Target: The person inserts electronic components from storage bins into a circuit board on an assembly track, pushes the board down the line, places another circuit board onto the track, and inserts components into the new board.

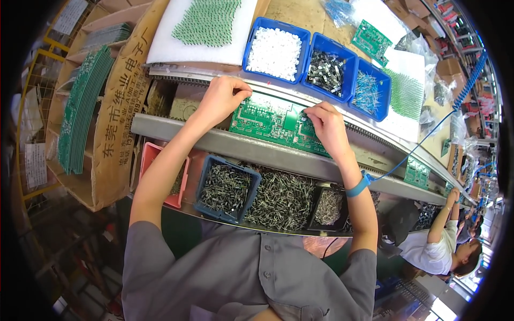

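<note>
A green circuit board lies between the rails of the metal conveyor track in front of me. My left hand is over the board's far left corner, thumb and forefinger pinched together; whatever they hold is too small to make out. Above the right part of the board, my right hand is closed in a pinch, its fingertips beside small dark parts on the surface. What sits between those fingertips is hidden. A blue wrist strap with a cord circles my right wrist.
Beyond the track stand blue bins of white parts, dark parts and blue leaded parts. Nearer me are a dark blue bin, loose leaded components and a pink bin. A cardboard box holds boards. Another person works at right.
</note>
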Tool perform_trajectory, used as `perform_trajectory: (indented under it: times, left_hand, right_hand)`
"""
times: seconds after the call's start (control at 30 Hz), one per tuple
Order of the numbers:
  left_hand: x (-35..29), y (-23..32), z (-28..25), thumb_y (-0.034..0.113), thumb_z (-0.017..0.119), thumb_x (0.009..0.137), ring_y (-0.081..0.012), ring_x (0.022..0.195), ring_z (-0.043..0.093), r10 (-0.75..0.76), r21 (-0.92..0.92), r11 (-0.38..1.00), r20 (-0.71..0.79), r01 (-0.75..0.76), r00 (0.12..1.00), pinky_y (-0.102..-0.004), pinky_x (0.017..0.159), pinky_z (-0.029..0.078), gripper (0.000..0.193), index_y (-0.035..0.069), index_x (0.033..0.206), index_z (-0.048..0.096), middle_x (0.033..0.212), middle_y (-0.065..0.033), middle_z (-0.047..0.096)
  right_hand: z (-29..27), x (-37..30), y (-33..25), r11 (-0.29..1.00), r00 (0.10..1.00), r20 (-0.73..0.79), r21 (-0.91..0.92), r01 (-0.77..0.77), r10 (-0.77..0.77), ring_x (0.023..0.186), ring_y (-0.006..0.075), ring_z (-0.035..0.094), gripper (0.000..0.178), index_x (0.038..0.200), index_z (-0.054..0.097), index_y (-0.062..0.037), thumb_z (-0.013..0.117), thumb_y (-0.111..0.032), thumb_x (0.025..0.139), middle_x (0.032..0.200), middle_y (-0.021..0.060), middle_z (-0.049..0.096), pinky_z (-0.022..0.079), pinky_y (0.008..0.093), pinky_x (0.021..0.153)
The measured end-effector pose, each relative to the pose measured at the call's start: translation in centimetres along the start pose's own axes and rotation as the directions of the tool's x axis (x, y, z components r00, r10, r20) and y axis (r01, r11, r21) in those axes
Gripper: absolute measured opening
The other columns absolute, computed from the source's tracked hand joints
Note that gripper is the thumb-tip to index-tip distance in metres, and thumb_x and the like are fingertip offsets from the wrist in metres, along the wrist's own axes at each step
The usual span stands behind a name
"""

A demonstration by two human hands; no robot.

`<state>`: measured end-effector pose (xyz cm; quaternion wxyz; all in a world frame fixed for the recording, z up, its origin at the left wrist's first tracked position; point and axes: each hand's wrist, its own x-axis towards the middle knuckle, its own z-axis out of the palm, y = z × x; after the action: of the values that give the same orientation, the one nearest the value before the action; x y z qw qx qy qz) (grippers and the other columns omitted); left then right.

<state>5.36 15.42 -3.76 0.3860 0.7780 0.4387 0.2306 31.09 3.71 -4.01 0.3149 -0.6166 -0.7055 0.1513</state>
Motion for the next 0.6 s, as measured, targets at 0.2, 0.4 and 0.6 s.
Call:
perform_trajectory:
  times: [0.2, 0.4, 0.6]
  left_hand:
    - [0.2, 0.7, -0.3, 0.009, 0.068, 0.079, -0.0268, 0.075, 0.067, -0.035, -0.033, 0.999, 0.025, 0.036, 0.999, -0.0348, 0.071, 0.051, 0.014, -0.001, 0.087, 0.072, 0.08, -0.0159, 0.07]
    - [0.8, 2.2, 0.4, 0.005, 0.064, 0.076, -0.0301, 0.075, 0.065, 0.05, 0.249, 0.965, 0.15, -0.087, 0.987, -0.0376, 0.071, 0.051, 0.01, -0.003, 0.081, 0.069, 0.079, -0.018, 0.066]
    - [0.1, 1.7, 2.5, 0.0, 0.058, 0.074, -0.0388, 0.082, 0.062, 0.184, 0.476, 0.868, -0.045, -0.14, 0.982, -0.0464, 0.077, 0.05, 0.008, -0.004, 0.071, 0.064, 0.08, -0.0226, 0.063]
  right_hand:
    - [0.0, 0.0, -0.1, 1.0, 1.0, -0.004, 0.019, -0.023, 0.023, 0.079, 0.033, 0.061, 0.009, 0.086, 0.069, -0.0012, 0.064, 0.002, 0.079, 0.083, 0.0136, 0.063, 0.05, 0.0389, 0.071]
    - [0.0, 0.0, 0.4, 0.999, 0.999, -0.005, -0.024, 0.045, -0.045, 0.072, 0.0275, 0.063, 0.011, 0.091, 0.07, -0.0004, 0.064, 0.003, 0.082, 0.086, 0.0124, 0.064, 0.05, 0.0332, 0.064]
    - [-2.4, -1.1, -3.2, 0.998, 0.998, 0.019, 0.028, -0.052, 0.052, 0.079, 0.0327, 0.062, 0.018, 0.097, 0.067, -0.0006, 0.065, 0.001, 0.079, 0.082, 0.0144, 0.063, 0.05, 0.04, 0.07]
